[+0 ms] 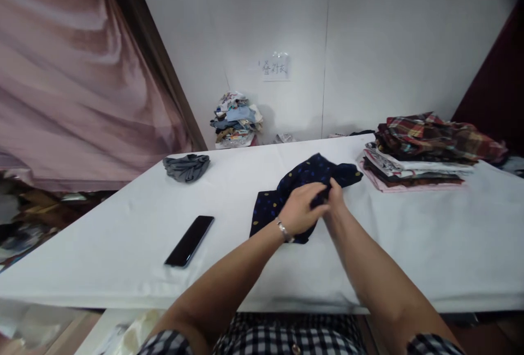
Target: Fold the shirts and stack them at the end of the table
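A dark navy shirt with blue and yellowish spots lies bunched up on the white table, one flap spread to the left and one end pointing right. My left hand, with a silvery bracelet at the wrist, rests over its near part, fingers curled into the cloth. Close beside it, my right hand grips the cloth from the right side; its fingertips are partly hidden in the folds.
A black phone lies left of the shirt, and a grey bundled cloth sits farther back. On the right is a stack of folded clothes topped by a plaid shirt. Another clothes pile stands beyond the table's far edge.
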The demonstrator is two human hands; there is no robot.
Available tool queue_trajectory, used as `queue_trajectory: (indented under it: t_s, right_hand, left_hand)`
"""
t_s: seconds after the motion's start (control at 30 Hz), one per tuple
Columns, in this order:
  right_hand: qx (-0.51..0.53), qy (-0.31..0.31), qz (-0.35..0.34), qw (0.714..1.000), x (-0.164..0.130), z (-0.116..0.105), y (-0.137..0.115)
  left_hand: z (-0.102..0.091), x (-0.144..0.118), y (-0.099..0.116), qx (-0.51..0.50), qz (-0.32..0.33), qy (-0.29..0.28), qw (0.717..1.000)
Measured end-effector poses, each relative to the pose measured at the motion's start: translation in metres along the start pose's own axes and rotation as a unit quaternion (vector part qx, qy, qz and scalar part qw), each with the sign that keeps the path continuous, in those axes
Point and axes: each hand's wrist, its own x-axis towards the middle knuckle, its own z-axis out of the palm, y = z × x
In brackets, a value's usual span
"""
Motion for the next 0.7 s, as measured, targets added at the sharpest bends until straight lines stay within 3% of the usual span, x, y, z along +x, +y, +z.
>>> queue_trajectory:
  t_s: [0.07,0.1,0.17,0.23,0.4,0.57,0.7]
  right_hand:
    - [0.019,-0.009,0.040,0.999,0.007,-0.006,-0.011]
    - [0.033,-0.012,0.056,0.998,0.009,-0.008,-0.015]
    - [0.061,-0.018,0.067,0.996,0.010,-0.011,-0.020]
    - [0.067,-0.041,0.073,0.994,0.008,-0.011,-0.022]
    - [0.044,-0.073,0.092,0.992,0.006,-0.013,-0.022]
    - [0.020,-0.039,0.066,0.997,0.017,-0.026,-0.022]
    - [0.003,-0.019,0.047,0.999,0.028,-0.033,-0.022]
  left_hand:
    - [-0.009,-0.024,-0.036,0.052,-0.120,0.030,0.991]
    - [-0.014,-0.035,-0.053,0.098,-0.216,0.036,0.971]
    - [-0.022,-0.052,-0.081,0.151,-0.357,0.015,0.922]
    - [-0.027,-0.062,-0.097,0.171,-0.427,-0.026,0.887]
    - [-0.031,-0.060,-0.111,0.180,-0.479,-0.083,0.855]
    - [-0.030,-0.060,-0.120,0.182,-0.508,-0.047,0.840]
    - [-0.035,-0.054,-0.119,0.127,-0.500,-0.031,0.856]
